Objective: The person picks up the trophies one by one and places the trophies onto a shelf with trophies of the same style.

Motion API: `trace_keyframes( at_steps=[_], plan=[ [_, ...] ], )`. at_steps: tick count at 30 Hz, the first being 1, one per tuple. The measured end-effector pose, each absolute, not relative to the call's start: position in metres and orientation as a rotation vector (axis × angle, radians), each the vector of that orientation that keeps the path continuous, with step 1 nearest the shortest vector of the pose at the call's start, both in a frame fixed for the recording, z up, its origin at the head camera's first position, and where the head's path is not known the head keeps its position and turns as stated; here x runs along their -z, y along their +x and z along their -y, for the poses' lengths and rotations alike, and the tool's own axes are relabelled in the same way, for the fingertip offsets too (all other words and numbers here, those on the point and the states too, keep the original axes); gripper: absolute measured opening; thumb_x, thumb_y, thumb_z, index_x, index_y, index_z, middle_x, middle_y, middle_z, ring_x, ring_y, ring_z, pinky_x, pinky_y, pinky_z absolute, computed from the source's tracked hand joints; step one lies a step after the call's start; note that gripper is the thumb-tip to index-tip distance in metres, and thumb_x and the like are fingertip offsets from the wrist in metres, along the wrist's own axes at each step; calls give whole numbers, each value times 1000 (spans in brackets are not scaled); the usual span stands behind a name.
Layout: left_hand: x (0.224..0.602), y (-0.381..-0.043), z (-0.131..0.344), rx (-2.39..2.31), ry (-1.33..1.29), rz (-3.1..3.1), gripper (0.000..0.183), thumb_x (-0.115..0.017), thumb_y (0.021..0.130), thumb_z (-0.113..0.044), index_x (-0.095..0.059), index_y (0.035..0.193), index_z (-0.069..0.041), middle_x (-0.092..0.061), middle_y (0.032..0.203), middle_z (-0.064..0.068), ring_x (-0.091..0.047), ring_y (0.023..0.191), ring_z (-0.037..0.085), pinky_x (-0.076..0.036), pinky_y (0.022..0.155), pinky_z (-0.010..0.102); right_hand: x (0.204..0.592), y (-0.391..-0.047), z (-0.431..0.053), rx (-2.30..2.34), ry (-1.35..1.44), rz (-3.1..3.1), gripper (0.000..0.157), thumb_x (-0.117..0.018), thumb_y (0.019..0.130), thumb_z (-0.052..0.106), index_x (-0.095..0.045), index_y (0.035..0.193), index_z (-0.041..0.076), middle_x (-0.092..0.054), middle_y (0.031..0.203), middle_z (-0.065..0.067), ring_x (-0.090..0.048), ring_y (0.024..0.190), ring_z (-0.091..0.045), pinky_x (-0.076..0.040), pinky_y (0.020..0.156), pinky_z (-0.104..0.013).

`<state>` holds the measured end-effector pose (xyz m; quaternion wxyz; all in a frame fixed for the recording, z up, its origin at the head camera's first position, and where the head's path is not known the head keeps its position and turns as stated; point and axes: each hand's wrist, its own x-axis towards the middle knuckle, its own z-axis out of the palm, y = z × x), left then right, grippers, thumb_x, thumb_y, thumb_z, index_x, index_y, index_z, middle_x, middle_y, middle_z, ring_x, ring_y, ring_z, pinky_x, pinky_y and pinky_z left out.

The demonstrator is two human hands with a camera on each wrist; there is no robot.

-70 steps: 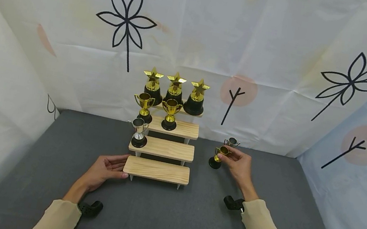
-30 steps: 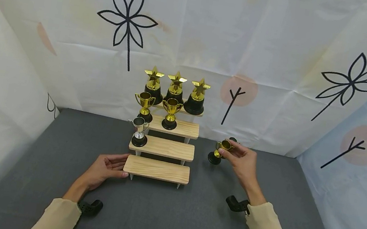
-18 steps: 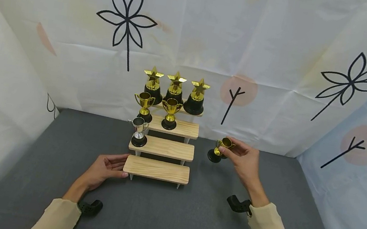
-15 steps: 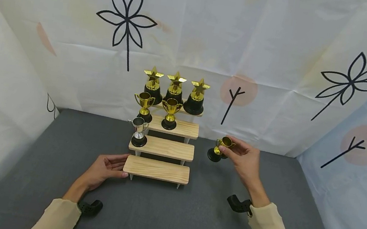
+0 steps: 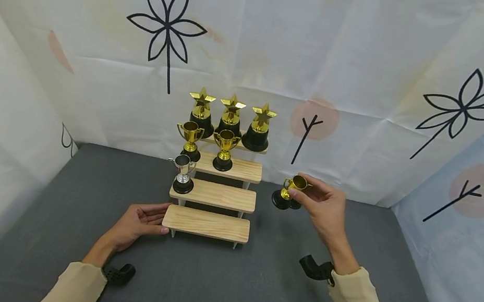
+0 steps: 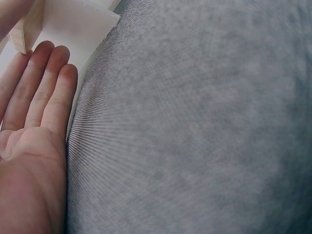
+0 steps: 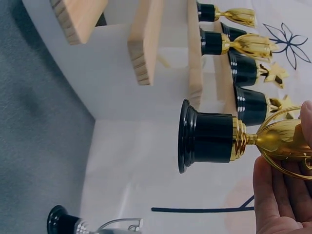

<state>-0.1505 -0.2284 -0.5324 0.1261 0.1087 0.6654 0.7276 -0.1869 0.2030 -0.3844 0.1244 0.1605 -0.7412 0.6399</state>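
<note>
My right hand pinches a gold trophy cup with a black base between thumb and fingers, right of the wooden step stand. In the right wrist view this gold cup's black base points left, towards the shelves. Behind it is a silver trophy cup, mostly hidden in the head view. My left hand touches the left end of the stand's lowest shelf. Its fingers lie straight by the stand's white side, with the thumb near the shelf's front corner.
Three gold star trophies stand on the top shelf. Two gold cups occupy the shelf below, and one silver cup the left of the third. A grey cloth covers the table; a patterned white curtain hangs behind.
My right hand has lifted the gold cup and carried it slightly up the head view, so it now covers most of the silver cup behind. The left hand and stand stay put.
</note>
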Motion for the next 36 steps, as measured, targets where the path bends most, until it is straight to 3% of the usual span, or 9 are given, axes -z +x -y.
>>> trace_keyframes(
  at_steps=[16,24,36],
  plan=[
    [533,-150,228,-2112,310,-1954,80,-81,81,7,-38,148,15,-43,146,38,-62,120,9,-53,102,29,364,-182,-189,-1813,499,2178,43,-80,84,-5,-69,125,-6,-73,114,-11,-72,99,-14,-62,83,-26],
    [533,-150,228,-2118,314,-1948,78,-80,82,8,-39,148,15,-43,146,37,-62,120,10,-53,102,30,356,-185,-180,-1827,550,2153,45,-79,84,-7,-66,126,-11,-73,113,-13,-72,99,-14,-62,84,-27],
    [533,-150,229,-2120,321,-1942,77,-79,82,7,-39,148,15,-43,146,38,-62,120,10,-53,102,30,348,-192,-170,-1847,564,2141,45,-80,84,-7,-67,127,-7,-72,113,-18,-73,96,-15,-64,80,-30]
  ],
)
